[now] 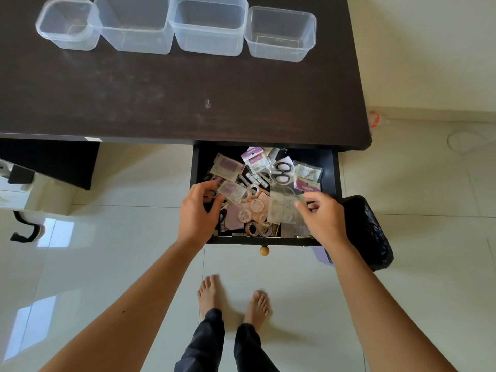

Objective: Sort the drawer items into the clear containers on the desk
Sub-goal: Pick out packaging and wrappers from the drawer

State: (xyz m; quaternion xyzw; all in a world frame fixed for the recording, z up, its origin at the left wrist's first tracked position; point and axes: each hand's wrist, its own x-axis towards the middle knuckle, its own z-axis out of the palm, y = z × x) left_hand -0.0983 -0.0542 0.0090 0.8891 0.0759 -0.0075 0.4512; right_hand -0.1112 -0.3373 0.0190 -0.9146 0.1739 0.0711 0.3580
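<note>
The open black drawer under the dark desk is full of small packets, tape rolls and black-handled scissors. My left hand pinches a clear packet at the drawer's left side. My right hand pinches the edge of a clear plastic packet at the right side. Several clear containers stand in a row at the desk's far edge, and they look empty.
A black-lined bin stands on the floor right of the drawer. The drawer's wooden knob points toward my bare feet. A chair sits at the left, and a white cable lies on the tiled floor.
</note>
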